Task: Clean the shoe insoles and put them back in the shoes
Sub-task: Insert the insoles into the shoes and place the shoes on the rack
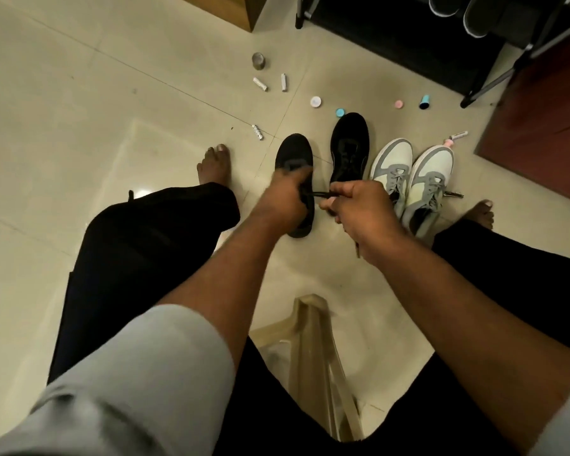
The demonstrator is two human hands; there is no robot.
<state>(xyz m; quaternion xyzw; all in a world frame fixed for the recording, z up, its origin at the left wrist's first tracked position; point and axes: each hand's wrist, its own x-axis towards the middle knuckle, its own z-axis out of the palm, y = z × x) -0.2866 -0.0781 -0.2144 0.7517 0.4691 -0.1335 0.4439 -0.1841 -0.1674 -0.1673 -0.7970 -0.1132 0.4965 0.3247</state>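
Two black shoes stand on the tiled floor. My left hand (285, 197) grips the nearer black shoe (293, 159) at its opening, fingers curled over the laces. My right hand (359, 205) pinches a black lace (320, 193) that runs taut from that shoe. The second black shoe (349, 149) stands just to the right, untouched. A pair of grey and white sneakers (412, 176) sits further right. No insole is visible.
Small white tubes (260, 83), round caps (316, 102), a grey tape roll (259, 60) and a teal bottle (425, 102) lie scattered beyond the shoes. A black shoe rack (408, 37) stands at the back. My bare feet flank the shoes; a plastic stool (313, 340) is under me.
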